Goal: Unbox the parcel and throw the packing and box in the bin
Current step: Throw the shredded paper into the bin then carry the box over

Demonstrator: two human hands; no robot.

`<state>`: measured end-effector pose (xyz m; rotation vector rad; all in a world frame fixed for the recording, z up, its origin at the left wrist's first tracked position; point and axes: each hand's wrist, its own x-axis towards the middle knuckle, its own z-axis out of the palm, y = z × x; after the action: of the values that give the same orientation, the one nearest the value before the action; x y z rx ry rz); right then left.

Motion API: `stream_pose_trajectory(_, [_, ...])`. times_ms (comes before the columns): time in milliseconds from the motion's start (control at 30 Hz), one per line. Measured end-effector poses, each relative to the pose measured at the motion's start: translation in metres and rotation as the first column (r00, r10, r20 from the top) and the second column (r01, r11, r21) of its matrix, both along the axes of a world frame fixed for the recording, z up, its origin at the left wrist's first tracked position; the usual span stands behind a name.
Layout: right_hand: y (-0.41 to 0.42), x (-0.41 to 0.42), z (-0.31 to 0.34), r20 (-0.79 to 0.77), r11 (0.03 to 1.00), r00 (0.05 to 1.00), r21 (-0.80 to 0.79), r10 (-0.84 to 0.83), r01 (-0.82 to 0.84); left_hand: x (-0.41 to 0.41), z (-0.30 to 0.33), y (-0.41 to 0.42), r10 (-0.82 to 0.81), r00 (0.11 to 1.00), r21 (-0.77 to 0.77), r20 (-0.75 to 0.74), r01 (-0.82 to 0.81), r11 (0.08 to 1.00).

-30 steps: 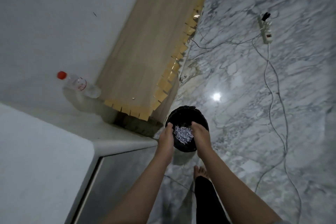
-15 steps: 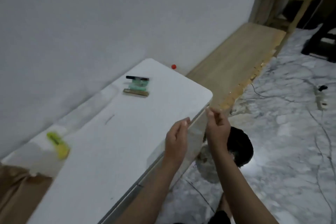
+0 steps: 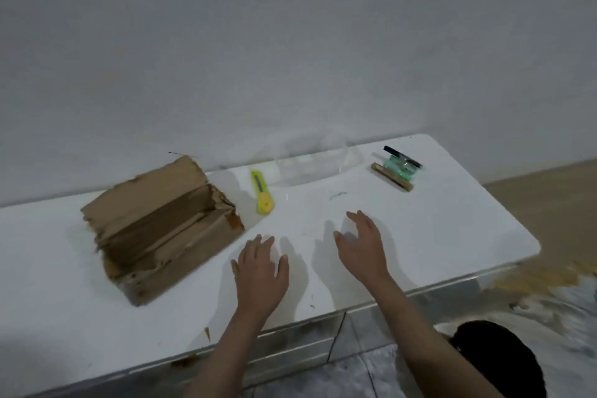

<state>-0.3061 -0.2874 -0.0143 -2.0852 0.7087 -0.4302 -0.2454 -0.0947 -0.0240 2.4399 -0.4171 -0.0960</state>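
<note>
Both hands had left the bin and come up over the white table, and the view had swung from the floor to the tabletop. The left hand [image 3: 261, 271] and right hand [image 3: 363, 245] hovered side by side above the table [image 3: 452, 236], a little apart, fingers spread and holding nothing, which suggested they were free for the next load. The torn cardboard box [image 3: 161, 226] lay open on the table to the left of the left hand, still to be thrown away. A yellow cutter [image 3: 262, 192] lay just beyond the box's right end, likely set aside after opening it. Clear plastic packing [image 3: 318, 165] rested farther back, against the wall. The unpacked pens [image 3: 399, 166] sat well to the right of the box, apart from the waste. The black bin [image 3: 504, 362] stood on the floor below the table's near edge.
</note>
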Motion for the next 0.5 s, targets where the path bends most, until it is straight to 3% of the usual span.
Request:
stream_pose_trajectory(100, [-0.015,0.028,-0.008,-0.164,0.977,0.983,-0.183,0.084,-0.114,0.002,-0.011,0.013,-0.052,0.996,0.199,0.072,0.037,0.979])
stream_pose_trajectory(300, [-0.042,0.077,-0.012,-0.331,0.892,0.932,-0.364,0.147,-0.269,0.004,-0.012,0.009,0.007,0.988,0.222,0.152,-0.041,0.974])
stream_pose_trajectory(500, [-0.043,0.079,-0.029,-0.128,0.867,0.956,-0.403,0.264,-0.293,0.003,-0.013,0.01,0.014,0.979,0.197,0.205,-0.055,0.979])
